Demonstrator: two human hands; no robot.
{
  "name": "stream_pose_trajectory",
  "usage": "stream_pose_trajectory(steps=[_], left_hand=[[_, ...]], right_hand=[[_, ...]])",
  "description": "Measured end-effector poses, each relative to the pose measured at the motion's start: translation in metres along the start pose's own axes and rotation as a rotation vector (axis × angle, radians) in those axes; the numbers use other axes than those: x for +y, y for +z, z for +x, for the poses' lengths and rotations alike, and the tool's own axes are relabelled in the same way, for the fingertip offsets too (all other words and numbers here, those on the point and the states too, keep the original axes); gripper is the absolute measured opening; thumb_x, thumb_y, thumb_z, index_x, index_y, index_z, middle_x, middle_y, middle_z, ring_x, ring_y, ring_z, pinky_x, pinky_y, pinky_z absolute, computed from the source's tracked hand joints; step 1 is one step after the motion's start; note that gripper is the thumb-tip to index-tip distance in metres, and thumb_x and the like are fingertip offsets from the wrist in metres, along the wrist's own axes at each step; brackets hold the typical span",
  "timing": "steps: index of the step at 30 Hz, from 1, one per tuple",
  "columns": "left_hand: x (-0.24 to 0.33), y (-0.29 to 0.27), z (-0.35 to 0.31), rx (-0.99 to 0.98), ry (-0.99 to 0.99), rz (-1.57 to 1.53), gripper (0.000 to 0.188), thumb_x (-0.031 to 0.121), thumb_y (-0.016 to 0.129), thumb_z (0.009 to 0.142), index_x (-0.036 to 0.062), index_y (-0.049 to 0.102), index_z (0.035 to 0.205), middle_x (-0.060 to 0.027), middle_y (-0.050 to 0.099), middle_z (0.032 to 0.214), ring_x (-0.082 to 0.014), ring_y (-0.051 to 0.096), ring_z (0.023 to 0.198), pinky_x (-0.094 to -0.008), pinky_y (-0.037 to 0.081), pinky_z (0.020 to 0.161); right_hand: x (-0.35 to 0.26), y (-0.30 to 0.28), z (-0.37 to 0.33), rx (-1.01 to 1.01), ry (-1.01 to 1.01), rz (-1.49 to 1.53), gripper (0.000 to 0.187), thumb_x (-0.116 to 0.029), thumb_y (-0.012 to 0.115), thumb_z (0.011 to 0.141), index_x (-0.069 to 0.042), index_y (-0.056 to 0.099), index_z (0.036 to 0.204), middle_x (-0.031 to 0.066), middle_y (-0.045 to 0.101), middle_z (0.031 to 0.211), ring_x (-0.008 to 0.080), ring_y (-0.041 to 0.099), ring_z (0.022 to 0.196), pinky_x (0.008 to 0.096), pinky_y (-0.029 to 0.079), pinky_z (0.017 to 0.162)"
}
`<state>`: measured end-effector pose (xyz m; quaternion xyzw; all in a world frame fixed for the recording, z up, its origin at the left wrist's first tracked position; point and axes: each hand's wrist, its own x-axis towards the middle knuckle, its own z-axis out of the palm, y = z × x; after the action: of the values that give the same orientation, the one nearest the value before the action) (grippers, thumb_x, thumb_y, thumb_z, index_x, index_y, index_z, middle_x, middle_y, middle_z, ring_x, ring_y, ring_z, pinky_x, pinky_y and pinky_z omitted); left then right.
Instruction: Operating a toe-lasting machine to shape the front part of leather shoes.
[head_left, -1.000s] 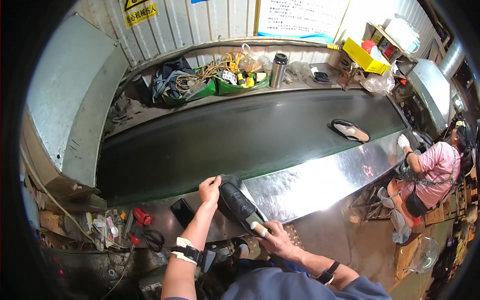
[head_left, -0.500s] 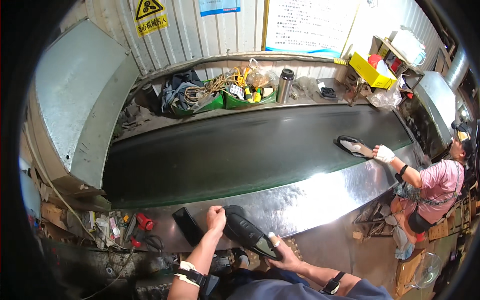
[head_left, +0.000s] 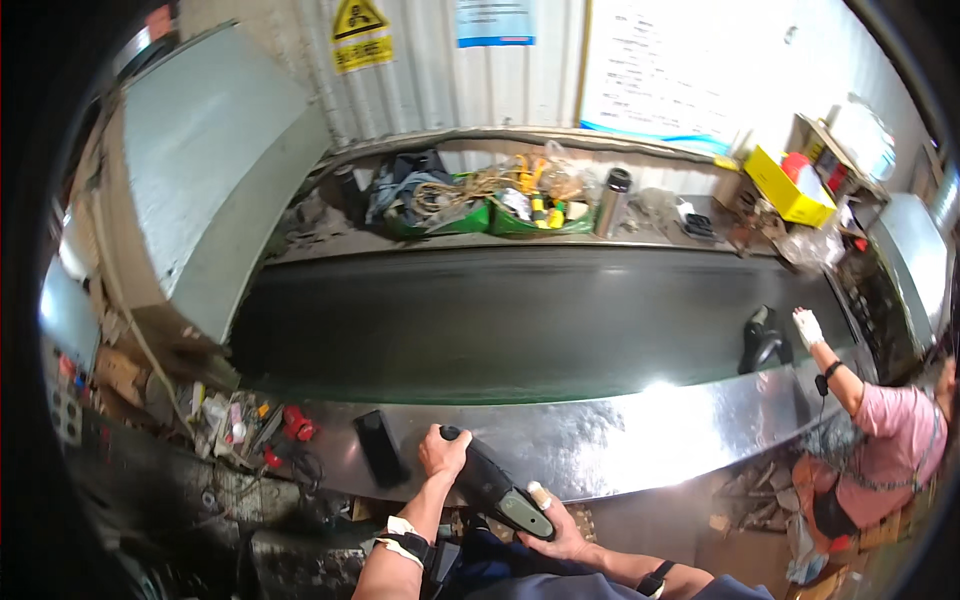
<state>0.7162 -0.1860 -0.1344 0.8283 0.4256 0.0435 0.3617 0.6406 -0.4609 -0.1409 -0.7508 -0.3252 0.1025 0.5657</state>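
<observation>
A black shoe [head_left: 484, 474] with a grey-green patch toward one end is held slantwise over the near metal edge of the bench. My left hand [head_left: 442, 455] is closed round its upper left end. At the lower right end, my right hand [head_left: 562, 532] grips it, the thumb in a pale wrap lying along the side. To the left of my left hand, a black phone [head_left: 381, 447] lies on the metal ledge [head_left: 600, 430].
Beyond the ledge runs a dark conveyor belt [head_left: 500, 320], with another dark shoe [head_left: 763, 340] near a co-worker's white-gloved hand [head_left: 806, 327]. A red tool [head_left: 298, 423] lies left among clutter. Behind the belt are green bins [head_left: 440, 222] and a steel flask [head_left: 613, 203].
The shoe in my hands has rolled, showing more of its side and its grey-green patch. The co-worker's hand has come off the other shoe, which now rests on the belt. My view has shifted.
</observation>
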Motion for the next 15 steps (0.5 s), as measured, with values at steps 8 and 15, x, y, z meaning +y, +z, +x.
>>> stream_pose_trajectory(steps=[8, 15], left_hand=[[-0.017, -0.068, -0.047, 0.078, 0.014, -0.312, 0.045, 0.04, 0.079, 0.068, 0.002, 0.07, 0.091, -0.0162, 0.073, 0.085, -0.0299, 0.072, 0.082, -0.0406, 0.055, 0.077], [-0.065, -0.175, -0.114, 0.389, -0.087, -0.427, 0.043, 0.04, 0.079, 0.072, 0.0025, 0.069, 0.091, -0.0148, 0.071, 0.08, -0.0276, 0.07, 0.078, -0.0396, 0.053, 0.074]], right_hand=[[-0.05, -0.022, 0.083, -0.252, 0.95, 0.742, 0.077, -0.035, 0.059, 0.101, -0.011, 0.014, 0.16, 0.0132, 0.036, 0.158, 0.0254, 0.039, 0.141, 0.0402, 0.03, 0.116], [-0.117, 0.056, 0.103, -0.487, 0.855, 0.596, 0.058, -0.028, 0.055, 0.102, -0.004, 0.037, 0.151, 0.0109, 0.062, 0.131, 0.0206, 0.059, 0.118, 0.035, 0.044, 0.103]])
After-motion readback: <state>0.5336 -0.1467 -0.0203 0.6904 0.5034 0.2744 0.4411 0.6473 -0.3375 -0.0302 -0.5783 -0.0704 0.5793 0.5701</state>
